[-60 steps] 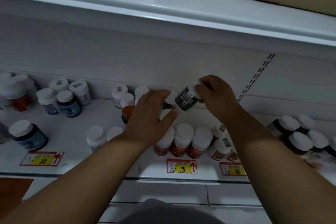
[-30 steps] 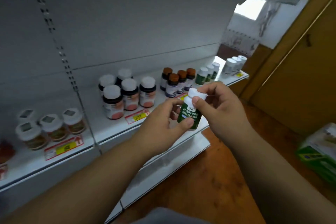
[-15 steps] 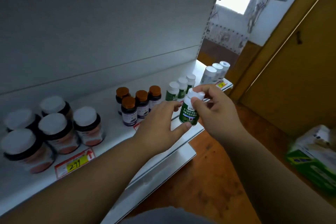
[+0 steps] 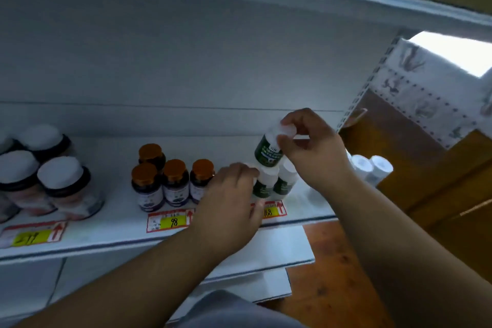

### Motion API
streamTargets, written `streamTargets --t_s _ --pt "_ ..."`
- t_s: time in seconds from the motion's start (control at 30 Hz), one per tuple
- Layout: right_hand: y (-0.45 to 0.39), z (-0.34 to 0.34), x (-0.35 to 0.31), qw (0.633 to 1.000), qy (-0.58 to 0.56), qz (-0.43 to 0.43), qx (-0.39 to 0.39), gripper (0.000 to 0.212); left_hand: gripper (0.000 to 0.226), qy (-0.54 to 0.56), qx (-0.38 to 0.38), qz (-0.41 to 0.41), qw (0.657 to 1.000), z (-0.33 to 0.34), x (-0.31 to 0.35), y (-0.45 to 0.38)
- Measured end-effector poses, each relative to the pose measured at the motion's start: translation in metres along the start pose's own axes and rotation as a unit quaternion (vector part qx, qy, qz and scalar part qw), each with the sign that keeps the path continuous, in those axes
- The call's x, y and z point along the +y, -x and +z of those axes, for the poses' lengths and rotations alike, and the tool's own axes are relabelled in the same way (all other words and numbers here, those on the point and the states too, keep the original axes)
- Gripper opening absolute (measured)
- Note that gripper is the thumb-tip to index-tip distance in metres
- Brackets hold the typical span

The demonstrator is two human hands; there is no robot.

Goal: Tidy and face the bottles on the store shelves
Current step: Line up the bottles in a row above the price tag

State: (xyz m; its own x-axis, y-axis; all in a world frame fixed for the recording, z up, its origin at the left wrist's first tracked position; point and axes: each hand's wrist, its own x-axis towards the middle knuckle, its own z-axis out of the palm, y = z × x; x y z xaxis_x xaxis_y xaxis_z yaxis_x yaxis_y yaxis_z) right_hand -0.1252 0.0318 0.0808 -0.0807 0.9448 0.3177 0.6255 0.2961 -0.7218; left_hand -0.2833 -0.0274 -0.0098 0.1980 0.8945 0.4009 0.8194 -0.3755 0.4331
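Observation:
My right hand [image 4: 311, 146] pinches the white cap of a green-labelled bottle [image 4: 269, 152] and holds it over the white shelf [image 4: 114, 218], just above a small group of matching green bottles [image 4: 283, 181]. My left hand [image 4: 229, 210] reaches into that group, its fingertips on the white cap of the nearest green bottle [image 4: 265, 181]; the hand hides whatever stands on the group's left side. To the left stand several dark bottles with orange caps [image 4: 174, 184].
Large white-capped jars [image 4: 64, 186] stand at the shelf's left. White bottles [image 4: 371, 168] sit at the far right end. Price tags [image 4: 170, 221] line the front edge. A lower shelf and wooden floor [image 4: 332, 269] lie below right; another shelf overhangs.
The view swung from another shelf section to this one. My right hand carried the green bottle up over the matching group. My left hand let go of it and moved to the shelf bottles.

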Motion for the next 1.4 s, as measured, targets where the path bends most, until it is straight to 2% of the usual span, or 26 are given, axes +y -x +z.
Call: streamTargets --t_s 0.1,0.2,0.37,0.5,0.67,0.8,0.87,0.97,1.17,1.27,1.4 --pt "-0.044 0.010 0.017 0.992 0.049 -0.066 -0.094 0.032 0.046 -0.097 0.010 0.001 0.995 0.019 0.013 -0.004" --pt "-0.073 0.032 0.028 0.972 0.087 -0.111 -0.186 0.042 0.050 -0.152 0.002 -0.053 0.987 0.029 0.020 -0.005" --pt "-0.087 0.063 0.050 0.925 0.161 -0.115 -0.323 0.043 0.048 -0.185 -0.007 -0.060 0.981 0.036 0.017 -0.004" --pt "-0.091 0.074 0.056 0.898 0.189 -0.118 -0.381 0.042 0.048 -0.190 -0.010 -0.070 0.979 0.036 0.018 -0.005" --pt "-0.093 0.078 0.058 0.888 0.200 -0.143 -0.390 0.039 0.047 -0.177 -0.017 -0.068 0.982 0.033 0.016 -0.005" --pt "-0.089 0.075 0.057 0.895 0.187 -0.113 -0.388 0.042 0.047 -0.168 -0.027 -0.072 0.983 0.030 0.018 -0.006" --pt "-0.082 0.069 0.054 0.912 0.168 -0.098 -0.362 0.042 0.051 -0.158 -0.020 -0.067 0.985 0.028 0.018 -0.005" --pt "-0.066 0.055 0.037 0.937 0.146 -0.137 -0.288 0.038 0.053 -0.135 0.017 -0.065 0.989 0.016 0.014 0.003" --pt "-0.012 0.057 -0.046 0.962 0.059 -0.157 -0.217 0.028 0.035 -0.096 0.112 -0.087 0.985 -0.044 -0.024 0.041" --pt "0.020 0.098 -0.104 0.961 0.014 -0.190 -0.199 0.025 0.033 -0.096 0.136 -0.133 0.977 -0.098 -0.065 0.083" --pt "0.056 0.182 -0.193 0.943 -0.047 -0.247 -0.217 0.018 0.031 -0.106 0.154 -0.210 0.960 -0.178 -0.126 0.154"
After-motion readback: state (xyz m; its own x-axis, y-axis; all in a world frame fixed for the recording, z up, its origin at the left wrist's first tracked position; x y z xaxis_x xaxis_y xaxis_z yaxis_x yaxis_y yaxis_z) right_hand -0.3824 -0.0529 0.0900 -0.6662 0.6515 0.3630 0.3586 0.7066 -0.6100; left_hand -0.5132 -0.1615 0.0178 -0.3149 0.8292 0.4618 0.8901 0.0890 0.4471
